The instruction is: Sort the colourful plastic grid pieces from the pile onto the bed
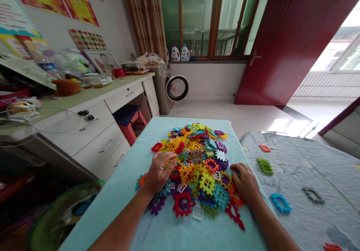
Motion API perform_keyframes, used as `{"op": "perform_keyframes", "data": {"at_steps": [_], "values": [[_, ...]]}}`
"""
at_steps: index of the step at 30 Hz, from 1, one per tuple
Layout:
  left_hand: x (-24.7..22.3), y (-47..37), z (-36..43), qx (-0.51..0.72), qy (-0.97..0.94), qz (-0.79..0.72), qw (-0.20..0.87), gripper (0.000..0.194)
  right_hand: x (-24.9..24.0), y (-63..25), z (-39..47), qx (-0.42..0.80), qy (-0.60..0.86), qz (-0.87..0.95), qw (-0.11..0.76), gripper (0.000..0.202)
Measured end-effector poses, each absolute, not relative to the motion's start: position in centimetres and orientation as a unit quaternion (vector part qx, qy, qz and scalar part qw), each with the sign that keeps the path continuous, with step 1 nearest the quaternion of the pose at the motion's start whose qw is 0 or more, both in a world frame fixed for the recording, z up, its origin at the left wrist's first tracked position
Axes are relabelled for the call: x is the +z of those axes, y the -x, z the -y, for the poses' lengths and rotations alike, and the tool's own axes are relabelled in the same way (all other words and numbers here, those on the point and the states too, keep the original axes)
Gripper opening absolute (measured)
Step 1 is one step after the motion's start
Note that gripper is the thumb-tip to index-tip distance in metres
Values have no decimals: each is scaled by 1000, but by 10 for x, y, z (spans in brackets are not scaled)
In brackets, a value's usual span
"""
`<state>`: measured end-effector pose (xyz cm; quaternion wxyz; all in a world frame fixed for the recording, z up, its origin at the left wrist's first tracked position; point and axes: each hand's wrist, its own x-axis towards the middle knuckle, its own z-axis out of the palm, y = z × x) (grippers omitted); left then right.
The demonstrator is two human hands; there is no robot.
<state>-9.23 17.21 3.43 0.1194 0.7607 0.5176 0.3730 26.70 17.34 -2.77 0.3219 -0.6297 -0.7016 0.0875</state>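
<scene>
A big heap of colourful plastic interlocking building tiles (194, 157) lies on the light blue cloth of the table. My left hand (160, 172) rests on the heap's left side, its fingers stretched over the pieces and holding none. At the right edge, my right hand (246, 179) lies with fingers loosely bent and apart, beside an orange tile (236, 196). Near the front of the heap are a red square tile (182, 205), a lime green tile (207, 183), a teal tile (221, 196) and a small white window piece (198, 212).
On the right, a grey-blue bed cover (295, 168) carries several loose tiles, among them a blue one (281, 203) and a green one (264, 166). A cluttered desk (132, 80) runs along the left. Behind stand an open-doored washing machine (164, 89) and a red door (281, 44).
</scene>
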Motion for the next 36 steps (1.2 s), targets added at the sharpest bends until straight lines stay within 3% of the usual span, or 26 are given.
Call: {"op": "perform_keyframes", "data": {"at_steps": [3,7,9,15,20,28,36], "values": [[42,88,-201,372,-716,-579,117,29,-28,-267,-174,87,631,701,321,25],[43,86,-242,318,-699,-617,174,55,-28,-267,-174,85,631,699,326,26],[42,86,-253,305,-710,-601,201,58,-28,-267,-173,88,631,697,328,25],[48,80,-242,286,-754,-524,273,31,-28,-267,-173,93,631,695,333,24],[56,83,-224,289,-754,-512,293,35,-28,-268,-173,95,630,697,329,24],[35,112,-233,331,-718,-596,141,30,-28,-268,-173,95,630,698,329,24],[-3,139,-221,304,-646,-690,116,47,-22,-264,-168,127,619,690,352,20]]}}
